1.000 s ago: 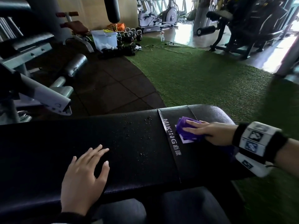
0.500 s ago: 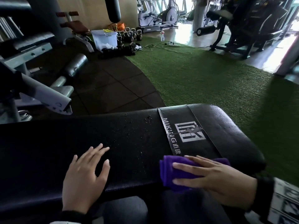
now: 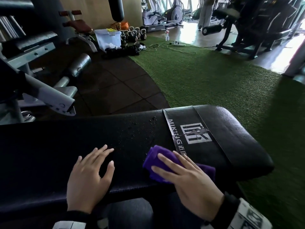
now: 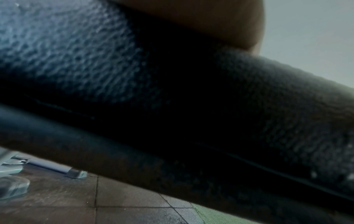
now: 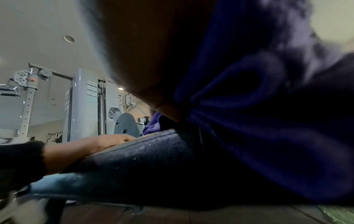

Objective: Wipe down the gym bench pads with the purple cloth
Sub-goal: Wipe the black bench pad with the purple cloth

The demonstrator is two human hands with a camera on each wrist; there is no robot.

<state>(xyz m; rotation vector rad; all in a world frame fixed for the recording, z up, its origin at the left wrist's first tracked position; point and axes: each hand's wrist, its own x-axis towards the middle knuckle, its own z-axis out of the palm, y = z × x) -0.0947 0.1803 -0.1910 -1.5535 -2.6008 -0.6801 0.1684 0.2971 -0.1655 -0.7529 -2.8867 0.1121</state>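
Observation:
A black padded gym bench [image 3: 49,154] runs across the head view, with a white logo band [image 3: 194,134] near its right end and water droplets [image 3: 140,126] in the middle. My right hand [image 3: 186,177] lies flat with straight fingers on a folded purple cloth [image 3: 154,158] and presses it onto the pad's near edge, just left of the logo band. My left hand [image 3: 89,176] rests flat on the pad to the left, fingers spread, holding nothing. The right wrist view is filled by the purple cloth [image 5: 268,121] with the left hand [image 5: 91,145] on the pad [image 5: 143,159].
Grey machine frames [image 3: 41,93] stand close beyond the bench at the left. A clear storage bin [image 3: 109,38], several kettlebells [image 3: 133,34], a spray bottle [image 3: 167,35] and a power strip [image 3: 178,44] lie on the far floor. Green turf [image 3: 206,80] spreads to the right.
My right hand has drawn the cloth from the logo band to the pad's near edge, then slid it left past the band. The left hand has stayed put.

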